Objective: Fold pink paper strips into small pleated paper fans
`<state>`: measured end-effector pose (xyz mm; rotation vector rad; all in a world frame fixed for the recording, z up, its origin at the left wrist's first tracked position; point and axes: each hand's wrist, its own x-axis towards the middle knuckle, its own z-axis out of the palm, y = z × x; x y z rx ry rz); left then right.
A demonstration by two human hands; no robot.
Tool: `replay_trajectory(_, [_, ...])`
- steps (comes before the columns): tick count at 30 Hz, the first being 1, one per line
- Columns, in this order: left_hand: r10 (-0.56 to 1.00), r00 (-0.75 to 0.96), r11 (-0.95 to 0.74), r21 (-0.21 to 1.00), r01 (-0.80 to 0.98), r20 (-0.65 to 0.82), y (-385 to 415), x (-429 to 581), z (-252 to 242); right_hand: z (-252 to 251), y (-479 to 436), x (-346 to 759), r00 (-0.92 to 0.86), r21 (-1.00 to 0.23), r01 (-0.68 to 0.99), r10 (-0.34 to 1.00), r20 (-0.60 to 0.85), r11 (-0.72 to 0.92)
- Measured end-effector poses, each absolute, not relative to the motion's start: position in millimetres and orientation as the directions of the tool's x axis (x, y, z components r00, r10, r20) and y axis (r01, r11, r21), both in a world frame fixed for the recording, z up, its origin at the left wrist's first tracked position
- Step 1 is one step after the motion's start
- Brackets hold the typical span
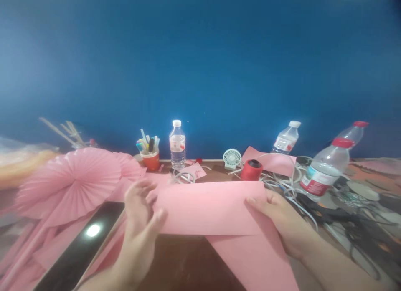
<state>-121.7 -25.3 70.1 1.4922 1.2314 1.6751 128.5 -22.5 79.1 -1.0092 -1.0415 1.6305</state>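
Pink pleated paper fans (70,182) lie at the table's left edge, a dark phone (81,249) beside them. The left hand (140,224) pinches the left end of a folded pink paper sheet (213,211) at the table's near edge; the right hand (282,224) grips its right end. Along the far edge stand a red pen cup (151,159), a water bottle (177,144), a small white fan (232,158) and a red thread spool (251,170). More bottles (326,168) lie right; their red-and-white labels are unreadable.
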Motion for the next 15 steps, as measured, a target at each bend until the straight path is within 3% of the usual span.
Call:
replay_trajectory(1, [0.936, -0.187, -0.285, 0.954, 0.091, 0.298, -18, -125, 74, 77, -22, 132, -0.257, -0.934, -0.272, 0.953, -0.163, -0.233])
replay_trajectory(4, [0.963, 0.196, 0.179, 0.982, 0.052, -0.186, -1, -130, 69, 57, -20, 140, -0.278, -0.948, -0.204, 0.943, -0.184, -0.245])
replay_trajectory(5, [0.943, 0.234, 0.218, 0.971, 0.098, -0.236, 3, -130, 62, 47, -18, 142, -0.291, -0.954, -0.172, 0.938, -0.190, -0.247])
replay_trajectory(8, [0.932, 0.273, 0.161, 0.947, 0.278, -0.239, 7, -125, 33, 19, -6, 152, -0.260, -0.979, -0.048, 0.949, -0.178, -0.197])
replay_trajectory(11, [0.898, 0.343, 0.120, 0.901, 0.417, -0.278, 2, -118, 12, 3, 10, 163, -0.184, -0.968, 0.245, 0.977, -0.106, -0.059])
replay_trajectory(13, [0.887, 0.363, 0.106, 0.892, 0.440, -0.284, -2, -114, 5, -1, 17, 164, -0.139, -0.868, 0.487, 0.990, 0.034, 0.098])
replay_trajectory(15, [0.892, 0.360, 0.114, 0.907, 0.406, -0.274, -6, -110, 3, 1, 13, 156, -0.087, -0.670, 0.690, 0.951, 0.296, 0.272])
